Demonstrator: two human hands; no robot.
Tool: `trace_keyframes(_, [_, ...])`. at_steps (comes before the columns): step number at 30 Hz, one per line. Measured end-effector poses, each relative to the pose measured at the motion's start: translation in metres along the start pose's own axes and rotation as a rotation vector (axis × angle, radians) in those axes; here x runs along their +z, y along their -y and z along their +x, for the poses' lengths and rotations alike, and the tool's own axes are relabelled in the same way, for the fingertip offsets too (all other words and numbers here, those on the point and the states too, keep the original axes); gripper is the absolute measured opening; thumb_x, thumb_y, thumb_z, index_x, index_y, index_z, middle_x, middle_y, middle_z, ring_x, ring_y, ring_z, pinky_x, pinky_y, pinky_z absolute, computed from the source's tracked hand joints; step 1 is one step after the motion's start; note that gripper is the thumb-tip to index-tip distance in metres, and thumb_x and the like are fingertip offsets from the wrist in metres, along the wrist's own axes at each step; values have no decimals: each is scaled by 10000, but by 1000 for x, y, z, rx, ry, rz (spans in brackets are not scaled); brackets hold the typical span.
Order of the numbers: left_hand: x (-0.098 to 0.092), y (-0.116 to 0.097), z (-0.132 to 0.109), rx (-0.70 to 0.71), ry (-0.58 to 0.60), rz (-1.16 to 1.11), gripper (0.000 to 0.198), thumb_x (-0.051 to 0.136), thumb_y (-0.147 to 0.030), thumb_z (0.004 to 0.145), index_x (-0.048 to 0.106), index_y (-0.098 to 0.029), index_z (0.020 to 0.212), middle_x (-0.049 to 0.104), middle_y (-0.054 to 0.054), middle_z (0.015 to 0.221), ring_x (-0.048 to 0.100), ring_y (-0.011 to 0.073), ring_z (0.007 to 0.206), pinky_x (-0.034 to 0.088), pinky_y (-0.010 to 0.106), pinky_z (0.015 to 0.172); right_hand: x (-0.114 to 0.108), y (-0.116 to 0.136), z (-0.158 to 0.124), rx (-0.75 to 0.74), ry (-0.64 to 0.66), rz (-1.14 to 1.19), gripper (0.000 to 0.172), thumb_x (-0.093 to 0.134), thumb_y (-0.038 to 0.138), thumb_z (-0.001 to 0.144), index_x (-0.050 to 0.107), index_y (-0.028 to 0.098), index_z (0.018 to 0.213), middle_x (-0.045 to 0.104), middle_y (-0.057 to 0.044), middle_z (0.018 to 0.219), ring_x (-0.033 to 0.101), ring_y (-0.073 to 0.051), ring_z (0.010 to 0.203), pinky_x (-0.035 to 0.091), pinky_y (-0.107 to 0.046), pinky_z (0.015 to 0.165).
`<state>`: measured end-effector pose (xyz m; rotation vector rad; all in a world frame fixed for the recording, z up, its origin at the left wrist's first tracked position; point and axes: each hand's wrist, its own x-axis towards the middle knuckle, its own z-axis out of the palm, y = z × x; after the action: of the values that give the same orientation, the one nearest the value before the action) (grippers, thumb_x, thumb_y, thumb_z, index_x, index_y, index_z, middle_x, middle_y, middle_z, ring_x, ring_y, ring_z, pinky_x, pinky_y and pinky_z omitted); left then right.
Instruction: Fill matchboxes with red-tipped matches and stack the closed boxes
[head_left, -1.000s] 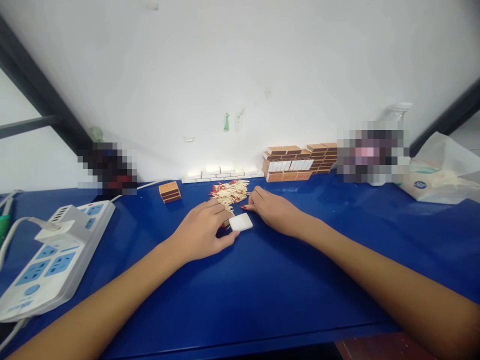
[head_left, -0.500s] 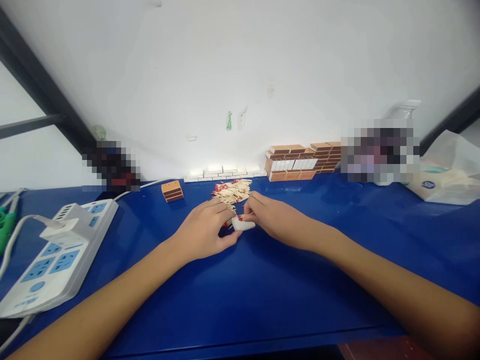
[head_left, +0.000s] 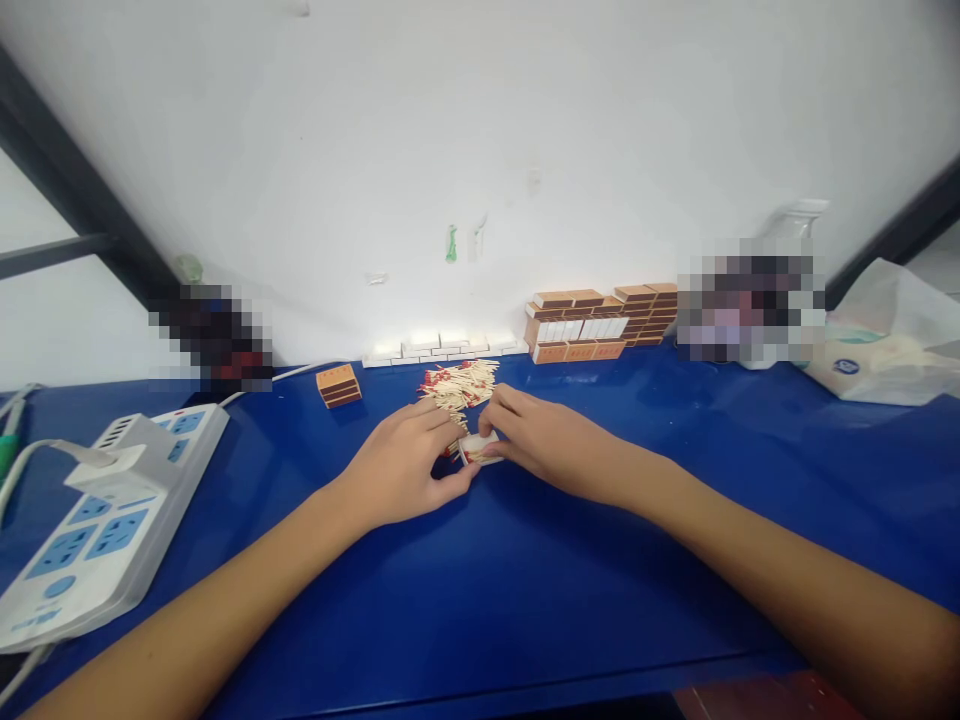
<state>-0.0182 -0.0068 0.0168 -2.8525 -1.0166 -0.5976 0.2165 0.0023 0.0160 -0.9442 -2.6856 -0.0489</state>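
My left hand (head_left: 401,462) and my right hand (head_left: 541,437) meet over a small white matchbox tray (head_left: 478,450) on the blue table (head_left: 495,590). My left fingers are curled round the tray's near side. My right fingers pinch at its top, and matches with red heads show inside it. Just behind the hands lies a loose pile of matches (head_left: 459,384). How many matches my right fingers hold is hidden.
A row of white inner trays (head_left: 439,348) lines the wall. Stacked brown matchboxes (head_left: 596,322) stand to the right, and one brown matchbox (head_left: 338,385) lies left of the pile. A white power strip (head_left: 105,500) fills the left side; a plastic bag (head_left: 885,340) lies far right.
My right hand came from the match pile to the white tray and now covers most of it. My left hand stayed on the tray.
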Motion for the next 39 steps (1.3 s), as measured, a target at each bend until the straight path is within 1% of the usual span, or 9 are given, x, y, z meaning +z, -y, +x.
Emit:
trace_keyframes(5, [-1, 1, 0, -8, -20, 16, 222, 599, -372, 956, 683, -168, 932, 659, 58, 833, 569, 231, 829, 487, 380, 770, -9, -4, -1, 36, 18, 81, 106, 532, 220, 1046, 624, 171, 1023, 566, -72, 1045, 579, -170, 817, 451, -300, 723])
trace_keyframes(9, [-1, 2, 0, -4, -29, 16, 221, 593, -365, 962, 693, -168, 951, 663, 62, 835, 570, 232, 830, 491, 382, 774, -6, -3, -1, 49, 63, 124, 146, 511, 208, 1053, 637, 155, 1000, 566, -75, 1032, 574, -163, 808, 444, -294, 723])
trace_keyframes(17, [0, 1, 1, -4, -10, 15, 244, 586, -380, 971, 684, -161, 928, 664, 61, 842, 577, 233, 847, 499, 389, 793, -2, -6, -2, 69, 80, 210, 153, 521, 234, 1052, 648, 168, 997, 584, -74, 1018, 588, -180, 865, 448, -298, 763])
trace_keyframes(21, [1, 1, 0, -3, -6, 9, 233, 598, -376, 962, 676, -161, 918, 661, 57, 839, 581, 229, 850, 504, 384, 799, -3, -5, -2, 83, 82, 269, 137, 537, 223, 1040, 647, 176, 973, 590, -61, 996, 573, -164, 826, 429, -285, 726])
trace_keyframes(25, [1, 2, -1, -5, -19, 3, 232, 605, -380, 956, 689, -163, 956, 682, 63, 861, 592, 236, 871, 511, 390, 817, -6, -13, 0, 105, 4, 320, 139, 560, 237, 1023, 641, 187, 922, 600, -42, 950, 553, -147, 786, 411, -275, 707])
trace_keyframes(29, [-1, 2, 0, -5, -34, 3, 225, 622, -372, 939, 705, -164, 960, 689, 56, 837, 590, 231, 848, 508, 381, 800, -6, -30, 1, 197, -97, 264, 137, 580, 268, 1006, 656, 190, 922, 619, -41, 910, 559, -160, 790, 407, -287, 720])
trace_keyframes(32, [-4, 3, 1, -3, -50, 15, 207, 625, -353, 928, 700, -162, 903, 673, 45, 784, 573, 224, 808, 496, 368, 763, -2, -37, 0, 213, -71, 263, 98, 606, 275, 987, 670, 201, 979, 628, -44, 944, 573, -169, 812, 418, -292, 735])
trace_keyframes(35, [-5, 3, 1, 5, -77, 28, 199, 624, -345, 921, 696, -162, 891, 661, 41, 763, 565, 223, 799, 488, 361, 746, 6, -36, 1, 224, -24, 255, 105, 644, 283, 965, 656, 199, 1028, 617, -59, 1013, 580, -181, 848, 430, -295, 744])
trace_keyframes(39, [-4, 2, 0, 26, -56, 15, 208, 619, -358, 930, 697, -165, 918, 668, 41, 781, 568, 221, 805, 492, 369, 768, 16, -34, 6, 300, 21, 204, 107, 567, 253, 1008, 605, 182, 939, 595, -64, 954, 560, -193, 826, 422, -312, 739])
